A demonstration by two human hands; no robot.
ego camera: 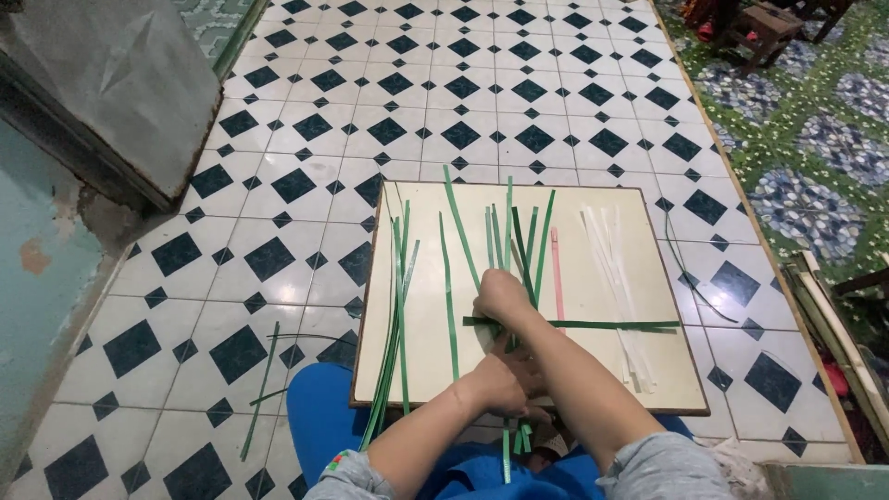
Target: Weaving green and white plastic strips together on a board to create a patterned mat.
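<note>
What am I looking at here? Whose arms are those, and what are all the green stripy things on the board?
This picture comes from a camera worn on a person's head, so you look down just as they do. The two arms coming in from the bottom are that person's own.

They sit on a tiled floor with dark diamond shapes. In front of them lies a pale square board.

On the board are long thin green strips, most pointing away from the person, and one green strip lying sideways across them. There is also a pink strip and some white strips on the right side.

The right hand presses down where the strips cross. The left hand is lower down, touching the near ends of the green strips. Whether its fingers pinch one is hidden.
</note>
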